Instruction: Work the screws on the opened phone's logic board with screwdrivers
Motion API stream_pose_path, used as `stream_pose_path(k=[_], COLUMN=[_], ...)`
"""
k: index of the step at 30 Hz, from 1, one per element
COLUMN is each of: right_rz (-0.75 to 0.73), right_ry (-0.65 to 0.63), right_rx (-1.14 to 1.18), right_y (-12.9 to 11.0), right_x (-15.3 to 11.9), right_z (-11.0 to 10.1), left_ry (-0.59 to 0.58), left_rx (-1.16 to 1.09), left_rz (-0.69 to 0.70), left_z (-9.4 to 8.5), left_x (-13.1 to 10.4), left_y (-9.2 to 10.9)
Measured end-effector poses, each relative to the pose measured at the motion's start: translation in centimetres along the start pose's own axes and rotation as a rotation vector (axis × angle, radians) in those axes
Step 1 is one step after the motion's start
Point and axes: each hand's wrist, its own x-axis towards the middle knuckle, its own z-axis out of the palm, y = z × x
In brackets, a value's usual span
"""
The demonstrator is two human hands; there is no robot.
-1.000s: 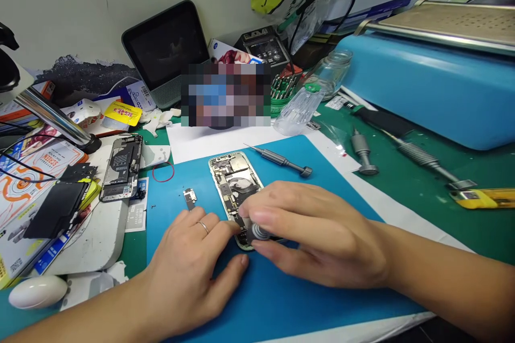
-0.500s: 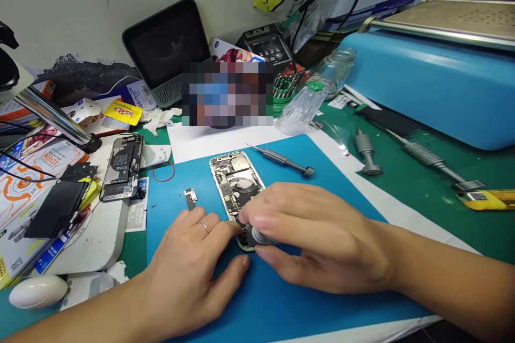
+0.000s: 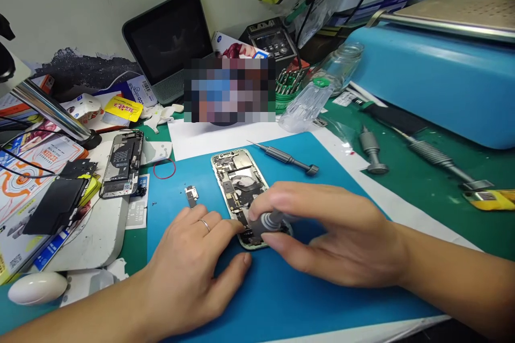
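A: What is different now above the blue mat [image 3: 309, 300]?

B: The right hand [image 3: 346, 220] has opened its arch, so there is more room under the palm than half a second ago. The left hand [image 3: 193, 257] has stayed almost as it was.

A: And the phone [image 3: 241, 193]?

B: It lies opened on the mat, in the same place, its far end uncovered. Its near right corner, which was covered before, can now be seen.

A: Does the right hand grasp something?

B: Yes, a grey screwdriver [image 3: 270, 221], between thumb and forefinger. More of the ringed handle is showing. I judge that the grip was renewed in the middle of a turn, so the work at the near end goes on.

A: And the left?

B: It grasps nothing. The thumb is apart, and the forefinger reaches the left side of the phone, near its near end.

A: What remains hidden?

B: The fingers and handle cover part of that near end. The screwdriver's tip is not visible; perhaps it stands on a screw, but I cannot tell. To the left, the knuckles come close to a small metal plate [image 3: 192, 193]. The dark specks [image 3: 154, 203] farther left are too small to name.
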Motion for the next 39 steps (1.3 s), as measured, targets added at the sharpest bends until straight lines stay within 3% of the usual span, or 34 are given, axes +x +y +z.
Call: stream_pose_path(k=[8, 22, 33, 39], right_rz=[0.118, 0.130, 0.007, 0.032], right_ry=[0.066, 0.043, 0.022, 0.148], right_rx=[0.131, 0.191, 0.084, -0.039], right_y=[0.6, -0.1, -0.7, -0.5], right_x=[-0.6, -0.2, 0.0, 1.0], right_z=[0.1, 0.0, -0.4, -1.7], left_ry=[0.017, 0.052, 0.062, 0.061], left_rx=[0.013, 0.024, 0.004, 0.008], left_rz=[0.006, 0.051, 0.045, 0.014], left_z=[0.1, 0.1, 0.0, 0.1], left_x=[0.1, 0.1, 0.1, 0.0], left_y=[0.0, -0.3, -0.2, -0.2])
